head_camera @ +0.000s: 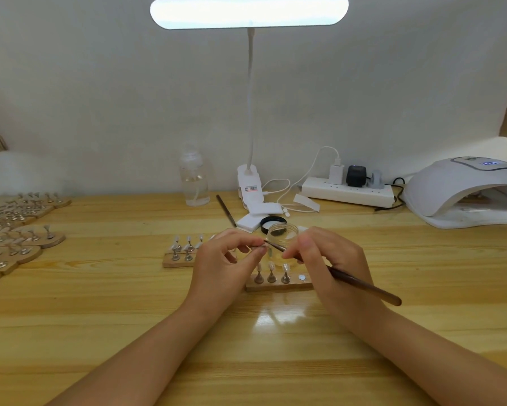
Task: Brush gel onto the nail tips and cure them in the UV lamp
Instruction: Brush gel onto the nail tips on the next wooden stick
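Observation:
My left hand (225,259) pinches a small nail tip stand (261,247) between thumb and fingertips, lifted above the table. My right hand (331,259) grips a brown gel brush (363,285), its fine tip touching the held nail tip. Just below stands a wooden holder strip (278,286) with three nail tips on metal stands and one bare magnet. A second strip (177,260) with several tips lies to the left, partly behind my left hand. An open clear gel jar (283,231) sits behind my hands. The white UV lamp (463,191) is at the far right.
Many wooden holders with nail tips (20,230) crowd the left edge. At the back stand a clear bottle (194,180), a clip desk lamp (248,183), a power strip (347,192), white pads (250,221), a black lid (272,221) and a spare brush (226,210).

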